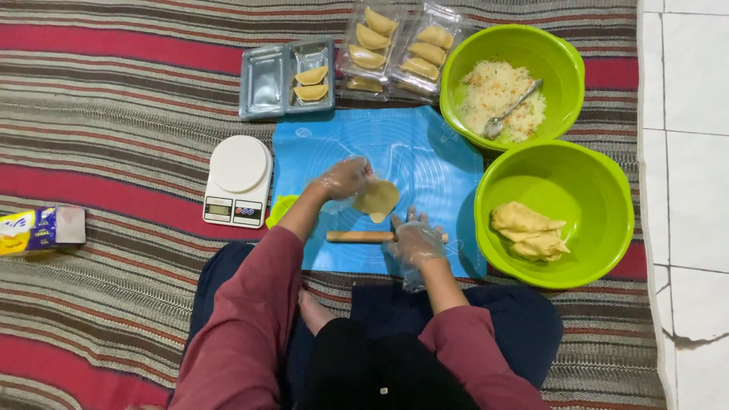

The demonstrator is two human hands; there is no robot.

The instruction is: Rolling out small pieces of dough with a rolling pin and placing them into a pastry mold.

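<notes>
Dough, a flat round disc (377, 199), lies on the blue mat (425, 152) near its middle, and my gloved left hand (343, 179) has its fingers closed on the disc's left edge. My gloved right hand (416, 241) rests on the wooden rolling pin (357, 237), which lies crosswise on the near part of the mat; whether those fingers grip the pin or only press on it, I cannot tell. Right of the mat, a green bowl (600, 182) holds a lump of dough (529, 231). Beyond it, a second green bowl (562, 57) holds pale filling with a spoon (510, 110). Left of the mat sits a white kitchen scale (238, 181). On the far side, a metal tray (266, 80) and clear plastic trays (395, 53) hold folded pastries.
</notes>
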